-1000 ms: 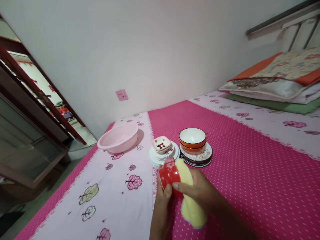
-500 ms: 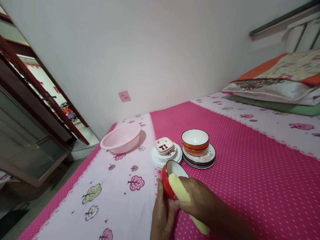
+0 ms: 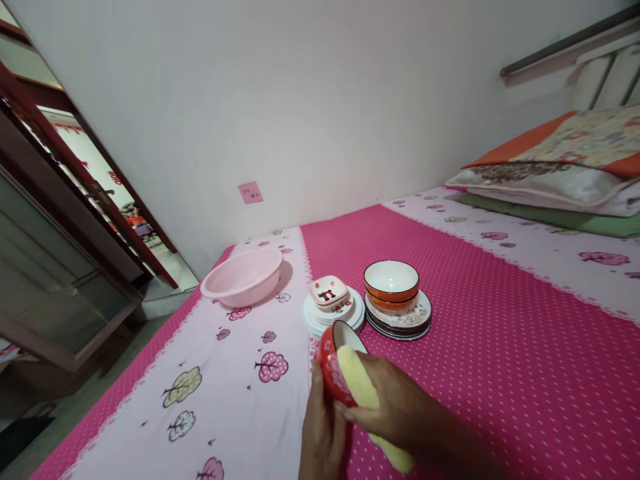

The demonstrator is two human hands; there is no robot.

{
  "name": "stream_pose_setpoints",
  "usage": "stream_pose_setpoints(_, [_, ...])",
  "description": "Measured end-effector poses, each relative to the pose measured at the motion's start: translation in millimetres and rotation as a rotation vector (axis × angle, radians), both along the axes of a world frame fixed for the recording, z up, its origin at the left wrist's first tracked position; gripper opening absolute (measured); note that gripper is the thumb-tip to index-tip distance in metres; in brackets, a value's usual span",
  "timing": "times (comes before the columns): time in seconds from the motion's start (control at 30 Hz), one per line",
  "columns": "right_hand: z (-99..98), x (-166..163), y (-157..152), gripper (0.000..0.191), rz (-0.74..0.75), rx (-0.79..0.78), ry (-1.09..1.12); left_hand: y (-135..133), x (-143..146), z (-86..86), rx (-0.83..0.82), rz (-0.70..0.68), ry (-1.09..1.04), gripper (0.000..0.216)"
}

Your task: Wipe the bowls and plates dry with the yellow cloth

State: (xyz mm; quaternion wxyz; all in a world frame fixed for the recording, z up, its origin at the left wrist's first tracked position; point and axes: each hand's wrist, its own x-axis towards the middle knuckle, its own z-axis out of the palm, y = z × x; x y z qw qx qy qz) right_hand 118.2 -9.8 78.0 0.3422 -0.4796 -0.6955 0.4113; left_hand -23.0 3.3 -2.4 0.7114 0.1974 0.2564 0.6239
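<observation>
The left hand [image 3: 324,427] curls around a tilted red bowl [image 3: 328,363] from below; the right hand [image 3: 387,397], closed on a yellow cloth [image 3: 356,375], holds it against the bowl, the cloth's tail hanging beneath. Just beyond the grip, white plates [image 3: 311,321] bear a square dish [image 3: 327,291]; to their right, orange bowls [image 3: 393,294] top dark-rimmed plates [image 3: 419,313]. Farther, left of the grip, lies a basin [image 3: 250,292]; well off rightward, pillows [image 3: 550,181].

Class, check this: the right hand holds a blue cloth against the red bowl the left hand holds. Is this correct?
Wrong colour: the head view shows the right hand holding a yellow cloth against the red bowl the left hand holds.
</observation>
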Motion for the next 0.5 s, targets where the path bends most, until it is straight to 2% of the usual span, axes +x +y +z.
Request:
stream_pose_setpoints(0.1, [2.1,-5,-4,0.016,0.004,0.049,-0.183,3,-1,4.1,-0.124,-0.003,-0.106,0.050])
stream_pose_setpoints(0.2, [3.6,-2,-4,0.008,0.017,-0.017,-0.080,0,1,10.3,-0.165,-0.025,-0.149,0.048])
stream_pose_setpoints(0.27, [3.4,1,-2,0.009,0.007,-0.073,0.093,-4,2,12.0,-0.111,-0.042,-0.098,0.049])
stream_pose_setpoints(0.37, [2.2,5,3,0.018,-0.023,-0.192,0.305,-9,3,12.1,0.080,-0.066,-0.009,0.060])
stream_pose_setpoints(0.43, [1.6,5,5,0.022,-0.024,-0.219,0.344,-10,3,11.6,0.170,-0.060,0.010,0.067])
stream_pose_setpoints(0.5, [1.2,4,4,0.022,0.020,-0.178,0.272,-8,2,10.1,0.146,-0.042,0.009,0.060])
